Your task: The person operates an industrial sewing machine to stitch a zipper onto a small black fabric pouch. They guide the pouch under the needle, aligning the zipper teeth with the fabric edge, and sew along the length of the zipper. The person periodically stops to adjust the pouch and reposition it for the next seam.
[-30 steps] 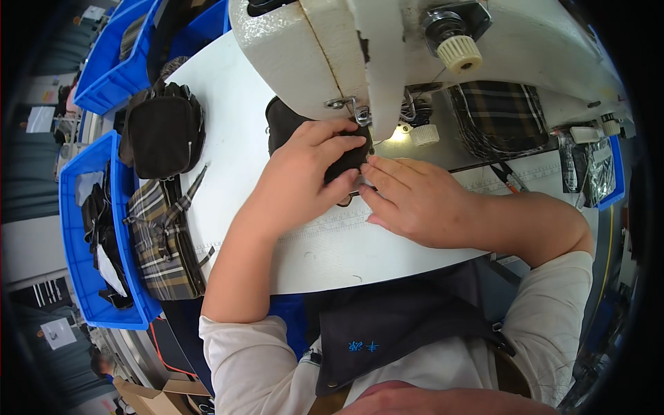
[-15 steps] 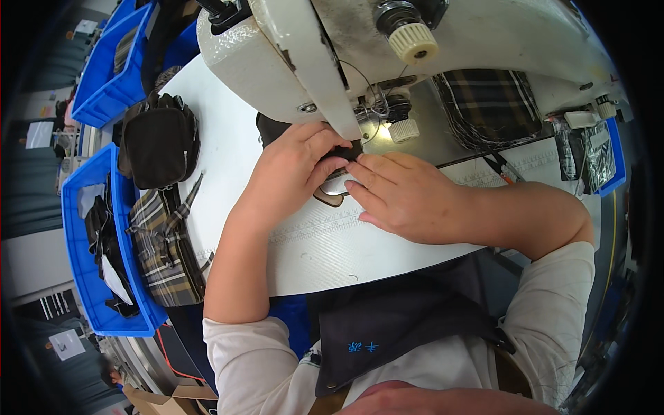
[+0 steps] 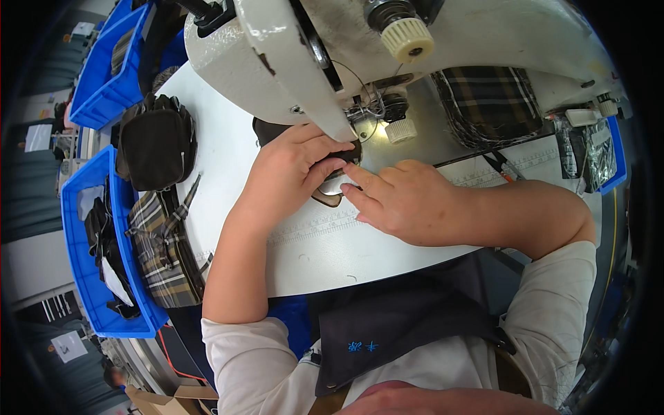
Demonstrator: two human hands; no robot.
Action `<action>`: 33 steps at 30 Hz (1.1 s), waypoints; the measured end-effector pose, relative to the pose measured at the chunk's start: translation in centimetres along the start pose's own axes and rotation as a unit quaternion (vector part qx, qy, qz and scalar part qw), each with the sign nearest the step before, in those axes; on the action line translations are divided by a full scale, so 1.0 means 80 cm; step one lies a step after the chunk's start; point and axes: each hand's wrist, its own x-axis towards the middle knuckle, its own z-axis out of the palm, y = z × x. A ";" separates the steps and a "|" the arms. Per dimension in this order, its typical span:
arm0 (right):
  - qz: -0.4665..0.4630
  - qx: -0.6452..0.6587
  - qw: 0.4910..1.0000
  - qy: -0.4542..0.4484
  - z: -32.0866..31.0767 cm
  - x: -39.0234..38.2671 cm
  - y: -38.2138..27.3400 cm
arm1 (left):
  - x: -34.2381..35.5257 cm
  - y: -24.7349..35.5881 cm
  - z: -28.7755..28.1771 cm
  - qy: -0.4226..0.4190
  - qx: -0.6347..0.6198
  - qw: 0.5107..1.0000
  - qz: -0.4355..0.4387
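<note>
A small dark fabric piece (image 3: 330, 181), judged soft and light, is pinched at its edges by the left hand (image 3: 287, 176) and pressed flat by the right hand (image 3: 404, 200) on the counter (image 3: 228, 152).

A cardboard box (image 3: 155, 400) sat at the lower left edge, brown, its flaps open. White paper sheets (image 3: 67, 344) lay on the floor at far left, another white sheet (image 3: 36, 137) higher up near the blue bins. Clear plastic packets (image 3: 593, 153) rested at the table's right end, contents too small to tell
</note>
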 end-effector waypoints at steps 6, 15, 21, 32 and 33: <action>0.026 0.012 0.999 -0.038 -0.001 -0.005 -0.003 | 0.000 0.002 0.001 -0.005 0.000 1.000 -0.019; 0.077 0.047 0.992 -0.086 -0.007 0.006 0.007 | 0.007 -0.007 0.003 0.020 0.010 0.999 -0.032; 0.080 0.050 0.993 -0.069 -0.005 0.009 0.011 | 0.007 -0.015 0.007 0.030 0.014 0.997 -0.065; 0.167 -0.045 0.984 0.036 0.011 0.020 0.047 | 0.018 -0.018 -0.008 -0.020 -0.102 0.978 -0.181; 0.165 -0.043 0.985 0.034 0.012 0.025 0.051 | 0.016 -0.020 -0.007 -0.008 -0.110 0.980 -0.167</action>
